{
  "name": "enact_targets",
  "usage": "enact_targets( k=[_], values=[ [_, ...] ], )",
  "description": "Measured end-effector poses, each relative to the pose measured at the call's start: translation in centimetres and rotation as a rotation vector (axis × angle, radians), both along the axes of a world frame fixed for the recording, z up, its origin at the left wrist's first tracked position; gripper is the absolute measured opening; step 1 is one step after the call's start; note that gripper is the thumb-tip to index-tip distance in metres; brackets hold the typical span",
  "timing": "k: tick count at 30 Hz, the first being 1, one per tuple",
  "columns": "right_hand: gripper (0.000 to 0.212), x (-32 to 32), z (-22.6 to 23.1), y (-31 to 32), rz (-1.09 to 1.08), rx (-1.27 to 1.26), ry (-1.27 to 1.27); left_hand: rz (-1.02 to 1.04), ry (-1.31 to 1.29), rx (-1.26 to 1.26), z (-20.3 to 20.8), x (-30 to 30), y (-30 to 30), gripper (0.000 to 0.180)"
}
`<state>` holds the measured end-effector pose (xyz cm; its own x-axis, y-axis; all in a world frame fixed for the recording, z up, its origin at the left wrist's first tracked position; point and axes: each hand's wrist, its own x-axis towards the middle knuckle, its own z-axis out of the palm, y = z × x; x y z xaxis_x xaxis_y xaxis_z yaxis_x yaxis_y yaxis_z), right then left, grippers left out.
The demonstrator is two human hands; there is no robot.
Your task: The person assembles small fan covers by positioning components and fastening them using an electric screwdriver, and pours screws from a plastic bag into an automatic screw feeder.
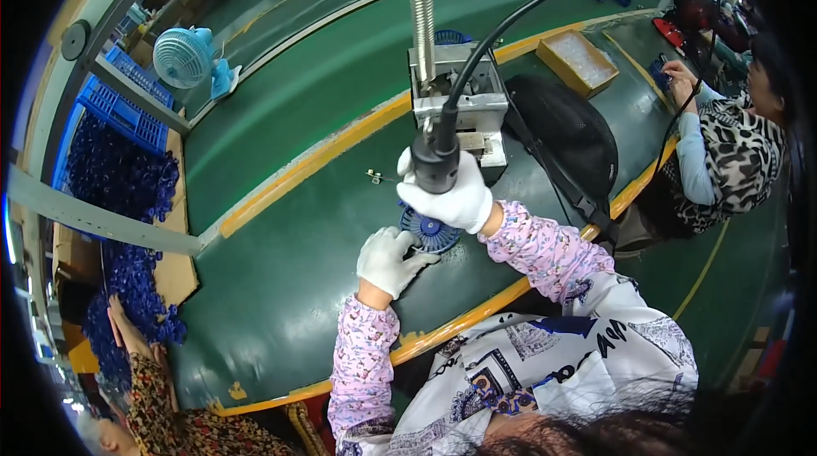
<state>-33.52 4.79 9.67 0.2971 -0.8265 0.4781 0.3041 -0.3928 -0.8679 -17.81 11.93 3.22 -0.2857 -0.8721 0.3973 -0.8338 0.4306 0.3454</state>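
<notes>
My right hand (459,199), in a white glove, is wrapped round a black electric screwdriver (436,165) that hangs upright from a coiled spring, its cable curving up to the right. Below it on the green bench lies a round blue plastic fan grille (432,233) with radial ribs. The gloved left hand (387,262) rests at the grille's left edge, thumb and fingers closed against it. The driver's tip is hidden behind my right hand, so I cannot tell whether it touches the grille.
A metal fixture (459,90) stands behind the screwdriver, with a black bag (566,128) on its right and a cardboard box (579,63) beyond. Blue parts (128,286) are heaped at left near a co-worker's hand (126,328). Another person (723,145) works at right. A light-blue fan (183,59) stands far left.
</notes>
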Motion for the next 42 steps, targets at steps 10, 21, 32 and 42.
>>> enact_targets(
  k=[10,21,32,42],
  values=[
    [0.021,-3.5,5.9,-2.2,-0.351,-0.218,-0.044,-0.05,-0.027,0.025,0.0,-0.1,0.2,0.026],
    [0.029,-0.8,2.4,1.5,0.009,0.016,-0.122,-0.068,-0.004,0.058,0.8,-0.2,0.0,0.028],
    [0.018,2.0,1.1,1.6,0.019,-0.084,0.12,-0.091,0.06,0.073,0.4,0.1,-0.2,0.032],
    [0.027,0.7,0.4,1.3,0.219,0.068,0.022,-0.051,0.084,0.09,0.9,-0.3,0.0,0.034]
  ],
)
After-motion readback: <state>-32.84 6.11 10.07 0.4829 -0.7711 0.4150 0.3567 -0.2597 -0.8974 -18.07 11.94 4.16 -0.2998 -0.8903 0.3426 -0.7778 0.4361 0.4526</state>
